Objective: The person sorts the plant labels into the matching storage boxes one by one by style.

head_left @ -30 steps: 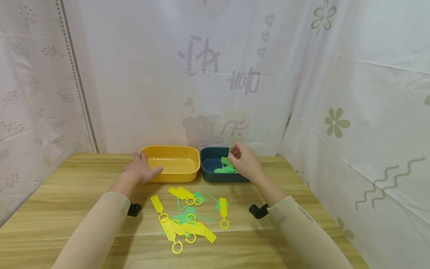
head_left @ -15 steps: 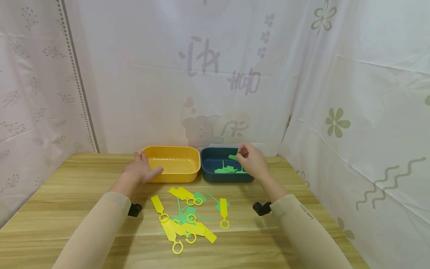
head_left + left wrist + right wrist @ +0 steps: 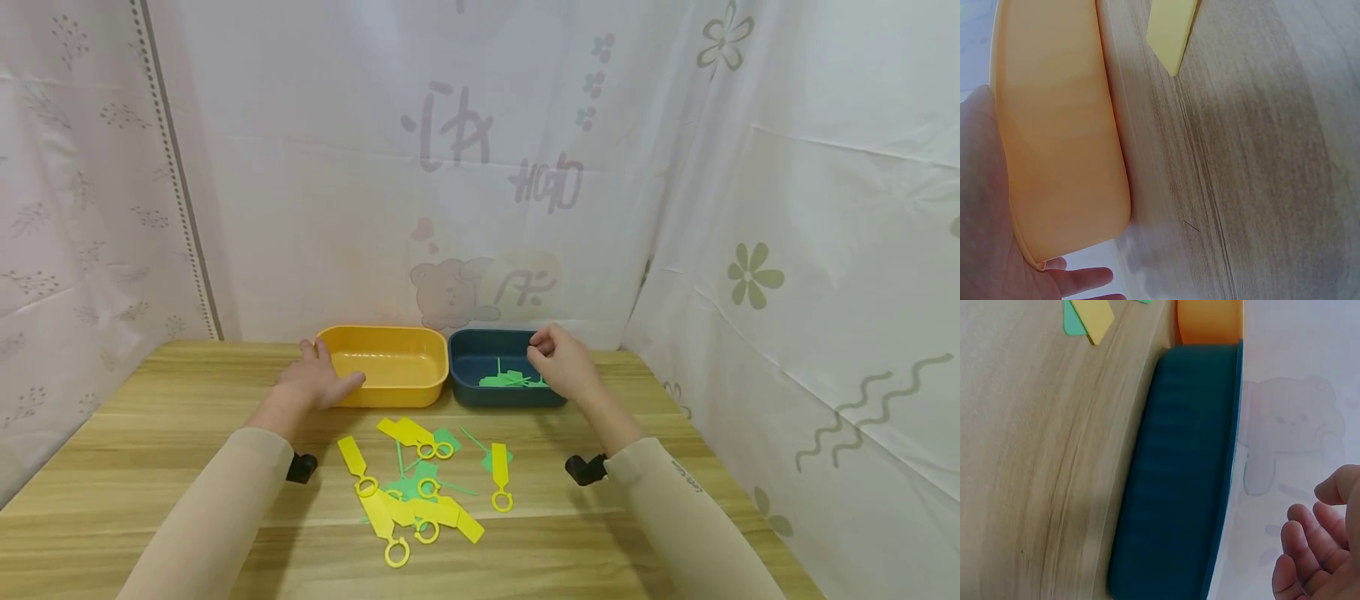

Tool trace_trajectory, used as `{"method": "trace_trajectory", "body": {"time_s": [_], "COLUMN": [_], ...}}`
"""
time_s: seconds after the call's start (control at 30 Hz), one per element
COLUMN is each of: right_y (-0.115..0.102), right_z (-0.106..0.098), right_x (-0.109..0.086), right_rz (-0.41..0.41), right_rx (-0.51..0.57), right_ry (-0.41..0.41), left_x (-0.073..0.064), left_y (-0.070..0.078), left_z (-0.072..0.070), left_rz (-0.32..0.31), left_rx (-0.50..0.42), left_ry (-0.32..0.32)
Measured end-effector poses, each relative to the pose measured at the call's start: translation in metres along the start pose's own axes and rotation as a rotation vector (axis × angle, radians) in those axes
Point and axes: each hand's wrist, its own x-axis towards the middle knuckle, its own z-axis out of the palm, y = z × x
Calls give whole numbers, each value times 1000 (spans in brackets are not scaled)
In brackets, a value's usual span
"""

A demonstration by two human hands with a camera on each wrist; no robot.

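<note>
In the head view my left hand (image 3: 309,382) rests on the left end of the yellow bin (image 3: 390,396), fingers spread along the rim and thumb across its front edge. The left wrist view shows straight fingers (image 3: 1088,280) beyond the bin's corner. My right hand (image 3: 564,362) hovers over the right side of the dark blue bin (image 3: 510,397), holding nothing. Its fingers are loosely bent, the thumb apart from them in the right wrist view. Several green tags (image 3: 513,379) lie inside the blue bin; the hand partly hides its right end.
Several yellow tags with ring ends (image 3: 378,517) lie in a loose heap on the wooden table (image 3: 570,550), some overlapping green tags (image 3: 416,483). One yellow tag (image 3: 499,465) lies to the right of the heap. A printed curtain (image 3: 337,208) hangs behind the bins.
My right hand has moved slightly right and let go of a green tag, which dropped into the blue bin. The left hand stays on the yellow bin.
</note>
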Motion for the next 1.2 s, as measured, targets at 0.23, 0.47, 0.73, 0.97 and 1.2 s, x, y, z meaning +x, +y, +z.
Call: {"method": "trace_trajectory", "body": {"time_s": [0.23, 0.47, 0.73, 0.97, 1.2], "right_y": [-13, -33, -55, -73, -83], "right_z": [10, 25, 49, 69, 89], "right_x": [-8, -18, -24, -35, -41], "right_rz": [-39, -120, -253, -333, -408], "right_rx": [-18, -9, -61, -127, -278], "right_ry": [-69, -108, -209, -323, -483], "left_x": [1, 2, 2, 2, 0], "left_y": [1, 0, -1, 0, 0], "left_z": [0, 2, 2, 2, 1], "left_rz": [-2, -3, -2, -7, -1], "left_rx": [-4, -5, 2, -6, -2], "left_ry": [-7, -1, 4, 0, 2]}}
